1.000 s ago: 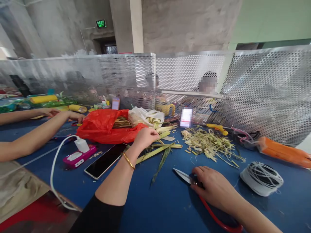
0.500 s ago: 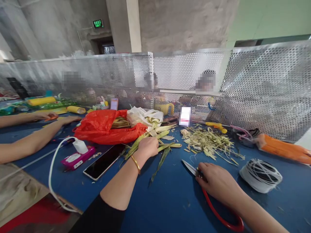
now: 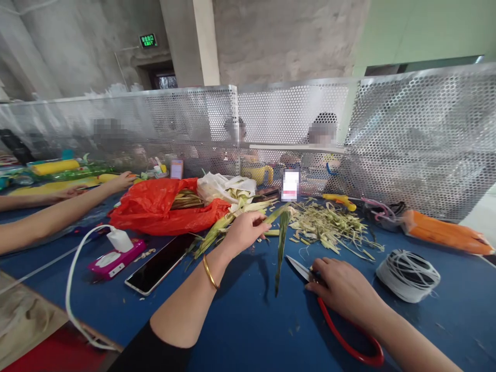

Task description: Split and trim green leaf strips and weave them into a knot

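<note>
My left hand (image 3: 246,232), with a gold bangle at the wrist, is closed on a long green leaf strip (image 3: 283,243). The strip bends and its tip droops above the blue table. My right hand (image 3: 341,284) is wrapped over the red-handled scissors (image 3: 351,338), which lie on the table with blades pointing away to the left. Beyond my left hand, pale green leaf strips (image 3: 213,238) spill beside a red plastic bag (image 3: 155,206). A heap of leaf trimmings (image 3: 329,227) lies beyond the scissors.
A dark phone (image 3: 158,267) and a magenta power strip (image 3: 116,260) with a white cable lie at left. At right are a cord ball (image 3: 408,276) and an orange packet (image 3: 445,232). A perforated metal screen (image 3: 294,108) stands behind. A co-worker's arms (image 3: 65,214) reach in from the left.
My left hand has lifted a leaf strip from the table and moved slightly right. My right hand remains on the scissors. The co-worker's nearer hand has shifted farther out.
</note>
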### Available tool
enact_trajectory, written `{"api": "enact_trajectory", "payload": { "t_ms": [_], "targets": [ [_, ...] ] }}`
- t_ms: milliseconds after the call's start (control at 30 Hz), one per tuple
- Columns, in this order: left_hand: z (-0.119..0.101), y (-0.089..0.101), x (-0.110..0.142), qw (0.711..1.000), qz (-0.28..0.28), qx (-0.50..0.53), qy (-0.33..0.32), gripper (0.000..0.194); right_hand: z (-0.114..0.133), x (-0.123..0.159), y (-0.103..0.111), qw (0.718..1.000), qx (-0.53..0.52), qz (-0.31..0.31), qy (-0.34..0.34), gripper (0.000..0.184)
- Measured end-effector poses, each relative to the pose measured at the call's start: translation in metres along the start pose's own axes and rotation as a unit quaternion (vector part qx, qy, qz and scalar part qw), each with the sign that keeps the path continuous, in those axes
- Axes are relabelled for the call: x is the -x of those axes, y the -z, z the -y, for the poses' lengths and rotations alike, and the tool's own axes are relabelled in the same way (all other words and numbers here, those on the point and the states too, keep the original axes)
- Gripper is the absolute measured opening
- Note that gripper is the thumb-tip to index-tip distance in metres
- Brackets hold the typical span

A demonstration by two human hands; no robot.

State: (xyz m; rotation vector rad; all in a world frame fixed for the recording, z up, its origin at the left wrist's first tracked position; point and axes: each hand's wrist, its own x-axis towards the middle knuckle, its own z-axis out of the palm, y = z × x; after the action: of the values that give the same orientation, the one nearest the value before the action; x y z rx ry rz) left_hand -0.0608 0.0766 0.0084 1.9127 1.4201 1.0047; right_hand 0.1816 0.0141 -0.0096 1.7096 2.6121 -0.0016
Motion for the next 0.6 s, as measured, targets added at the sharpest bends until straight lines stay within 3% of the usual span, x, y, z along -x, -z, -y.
{"api": "enact_trajectory", "payload": {
  "t_ms": [100, 200, 267, 333, 467, 533, 600],
  "targets": [
    [-0.006, -0.014, 0.005, 0.998, 0.019, 0.065, 0.013, 0.019, -0.004, 0.010, 0.010, 0.999, 0.016, 0.014, -0.038, 0.020],
    [-0.008, -0.020, 0.006, 0.999, -0.018, 0.034, 0.016, 0.020, -0.009, 0.026, 0.016, 0.995, 0.003, 0.091, -0.045, 0.028],
    [-0.006, -0.019, 0.005, 0.999, -0.047, 0.015, 0.016, 0.019, -0.011, 0.036, 0.014, 0.992, -0.021, 0.119, -0.035, 0.043],
    [-0.004, -0.019, 0.004, 0.998, -0.067, -0.001, 0.011, 0.019, -0.012, 0.041, 0.009, 0.993, -0.022, 0.107, -0.039, 0.057],
    [-0.002, -0.020, 0.004, 0.996, -0.079, -0.027, 0.009, 0.018, -0.010, 0.038, -0.002, 0.993, -0.036, 0.088, -0.077, 0.046],
    [-0.002, -0.022, 0.005, 0.997, -0.073, -0.025, 0.015, 0.019, -0.012, 0.032, -0.004, 0.988, -0.110, 0.056, -0.097, 0.038],
    [-0.001, -0.024, 0.006, 0.998, -0.061, -0.021, 0.024, 0.021, -0.016, 0.026, -0.003, 0.954, -0.268, 0.022, -0.130, 0.036]
  ]
}}
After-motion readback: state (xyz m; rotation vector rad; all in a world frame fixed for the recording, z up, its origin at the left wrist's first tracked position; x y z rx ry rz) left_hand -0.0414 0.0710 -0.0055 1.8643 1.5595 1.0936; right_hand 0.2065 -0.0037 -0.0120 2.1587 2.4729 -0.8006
